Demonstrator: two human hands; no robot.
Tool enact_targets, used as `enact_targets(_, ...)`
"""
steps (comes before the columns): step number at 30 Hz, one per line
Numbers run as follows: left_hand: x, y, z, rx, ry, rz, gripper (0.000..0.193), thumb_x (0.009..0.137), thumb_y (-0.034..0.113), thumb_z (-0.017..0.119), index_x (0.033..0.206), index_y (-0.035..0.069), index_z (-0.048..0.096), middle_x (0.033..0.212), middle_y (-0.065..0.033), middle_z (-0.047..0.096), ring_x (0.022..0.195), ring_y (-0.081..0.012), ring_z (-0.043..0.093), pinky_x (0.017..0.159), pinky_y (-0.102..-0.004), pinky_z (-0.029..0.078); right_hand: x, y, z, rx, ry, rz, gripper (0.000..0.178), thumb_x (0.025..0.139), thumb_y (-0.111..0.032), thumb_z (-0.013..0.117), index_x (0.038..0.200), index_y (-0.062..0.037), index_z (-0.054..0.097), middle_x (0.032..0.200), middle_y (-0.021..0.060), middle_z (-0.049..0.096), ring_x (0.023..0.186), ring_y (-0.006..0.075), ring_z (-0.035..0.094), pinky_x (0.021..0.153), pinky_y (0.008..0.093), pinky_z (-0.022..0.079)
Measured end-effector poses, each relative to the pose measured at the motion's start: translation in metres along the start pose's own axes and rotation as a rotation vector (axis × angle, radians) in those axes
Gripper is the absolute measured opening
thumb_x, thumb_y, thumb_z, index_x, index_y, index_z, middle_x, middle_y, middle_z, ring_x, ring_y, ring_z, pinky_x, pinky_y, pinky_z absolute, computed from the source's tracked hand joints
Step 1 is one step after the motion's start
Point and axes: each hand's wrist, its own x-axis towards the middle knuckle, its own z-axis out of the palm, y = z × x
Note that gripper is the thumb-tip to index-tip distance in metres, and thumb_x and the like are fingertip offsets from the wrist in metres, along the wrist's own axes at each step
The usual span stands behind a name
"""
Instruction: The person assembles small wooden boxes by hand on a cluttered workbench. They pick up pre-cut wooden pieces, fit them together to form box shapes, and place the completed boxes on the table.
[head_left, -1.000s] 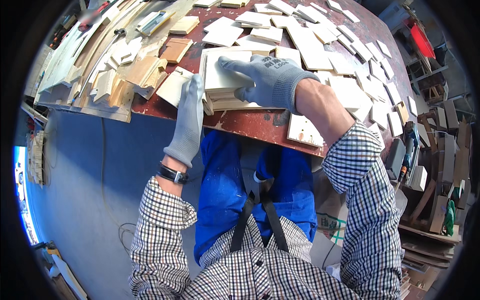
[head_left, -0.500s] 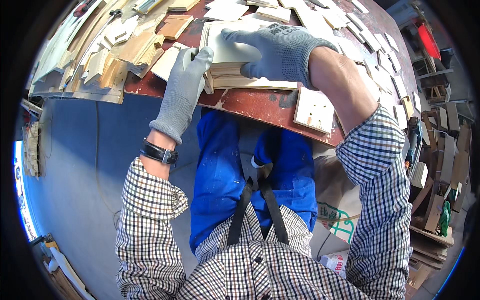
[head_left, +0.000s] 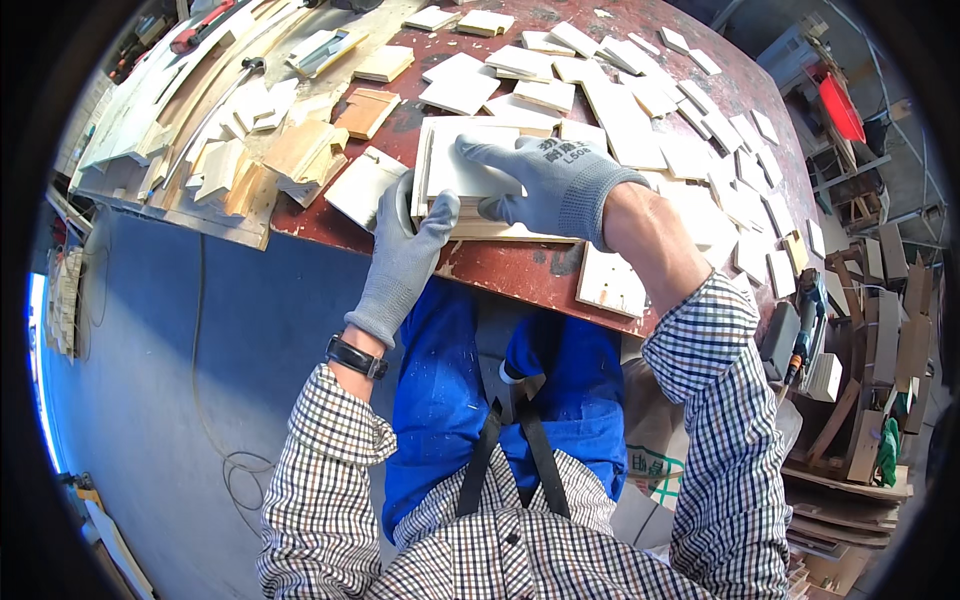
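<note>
A small shallow wooden box (head_left: pixel 505 230) lies near the front edge of the dark red table, with a white panel (head_left: pixel 462 176) inside its raised rim. My left hand (head_left: pixel 405 255), in a grey glove, has thumb and fingers closed round the box's near left corner. Over the right part of the panel, my right hand (head_left: pixel 555 182), gloved alike, has its index finger stretched across the top and its thumb tucked at the near side, closed on the panel. The panel's right end is hidden under that hand.
Many loose white boards (head_left: pixel 630 110) cover the red table (head_left: pixel 360 235). Left of the box lie wooden mouldings (head_left: pixel 300 150) and a hammer (head_left: pixel 252 66). A drilled board (head_left: pixel 612 282) overhangs the near edge. Wood offcuts (head_left: pixel 880 340) stand at the right; a cable (head_left: pixel 205 350) runs on the floor.
The view has shifted, so the table sits lower and shows more of its far side. Both hands stay on the box; my left hand has turned slightly at its corner.
</note>
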Motion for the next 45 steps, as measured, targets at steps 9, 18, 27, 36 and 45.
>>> enact_targets(9,-0.003,0.007,-0.009,0.096,-0.037,0.106,0.038,0.110,0.017,0.051,0.147,0.008,0.051,0.120,-0.0093,0.051,0.090,-0.0134,0.055,0.079,-0.0272,0.050,-0.003,0.009,0.021,0.150,0.125,-0.053,0.077,0.099,-0.051,0.069,0.165,-0.0298,0.035,0.130,0.0202,0.065,0.116,0.0365,0.070,0.103,0.0497,0.058)
enact_targets(18,-0.002,0.006,-0.007,0.105,-0.022,0.115,0.037,0.112,0.020,0.048,0.147,0.009,0.051,0.121,-0.0094,0.050,0.092,-0.0147,0.054,0.083,-0.0301,0.051,-0.004,0.011,0.030,0.144,0.181,-0.060,0.078,0.099,-0.041,0.071,0.166,-0.0292,0.032,0.139,0.0222,0.060,0.122,0.0405,0.066,0.103,0.0516,0.056)
enact_targets(27,-0.005,0.000,-0.002,0.074,0.056,0.015,0.063,0.107,0.052,0.060,0.144,0.001,0.048,0.118,-0.0102,0.057,0.107,-0.0186,0.054,0.097,-0.0351,0.049,-0.009,0.013,0.017,0.085,0.205,-0.064,0.069,0.106,-0.060,0.049,0.163,-0.0235,0.038,0.143,0.0191,0.061,0.127,0.0394,0.064,0.107,0.0507,0.053)
enact_targets(36,-0.004,0.024,0.005,-0.048,0.041,-0.084,0.059,0.104,0.044,0.066,0.140,-0.001,0.050,0.121,-0.0133,0.058,0.110,-0.0210,0.055,0.102,-0.0365,0.046,-0.001,0.034,0.004,0.710,0.319,0.060,0.080,0.106,-0.073,0.038,0.145,-0.0064,0.061,0.091,0.0094,0.071,0.085,0.0181,0.066,0.079,0.0354,0.058)
enact_targets(45,-0.006,0.023,0.010,-0.054,0.088,-0.025,0.046,0.106,0.035,0.066,0.132,-0.002,0.055,0.114,-0.0135,0.061,0.104,-0.0211,0.057,0.098,-0.0375,0.048,-0.005,0.037,0.021,0.946,0.402,0.022,0.070,0.110,-0.063,0.040,0.135,-0.0029,0.065,0.085,0.0087,0.072,0.079,0.0162,0.068,0.077,0.0344,0.057)
